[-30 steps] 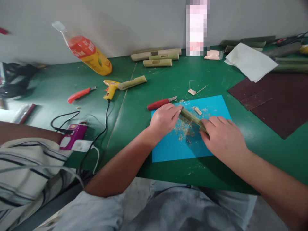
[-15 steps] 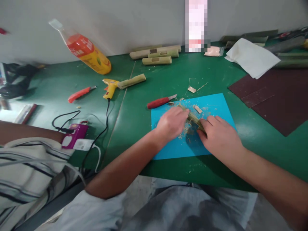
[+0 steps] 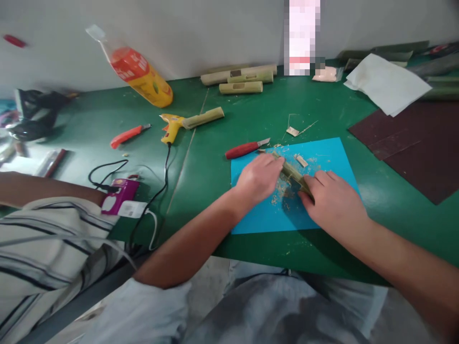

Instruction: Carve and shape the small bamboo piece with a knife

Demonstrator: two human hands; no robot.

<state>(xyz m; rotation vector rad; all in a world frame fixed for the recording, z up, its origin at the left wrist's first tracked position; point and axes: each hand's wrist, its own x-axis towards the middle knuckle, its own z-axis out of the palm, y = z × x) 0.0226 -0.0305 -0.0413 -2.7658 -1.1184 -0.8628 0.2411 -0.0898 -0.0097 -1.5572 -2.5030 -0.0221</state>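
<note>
A green bamboo tube [image 3: 293,173] with a notch cut in its side lies aslant between my hands over a blue sheet [image 3: 251,220]. My left hand [image 3: 261,176] is closed on its upper left end. Around its lower right end, the fingers of my right hand [image 3: 328,196] are wrapped. Shavings are scattered on the sheet, and a small bamboo chip [image 3: 301,161] lies just above the tube. A red-handled knife [image 3: 246,149] rests at the sheet's upper left corner, its blade pointing right. Another chip [image 3: 292,131] is on the green table behind the sheet.
At the left are a yellow glue gun [image 3: 172,128], an orange cutter [image 3: 129,135], a tilted bottle [image 3: 143,79] and a purple power adapter [image 3: 120,195]. Another person's arm [image 3: 50,188] reaches in there. Bamboo tubes [image 3: 241,88] lie by the wall; brown sheets [image 3: 412,143] are at right.
The whole view has shifted, so things appear slightly farther right. Both hands keep their hold on the bamboo tube, with little visible change between them.
</note>
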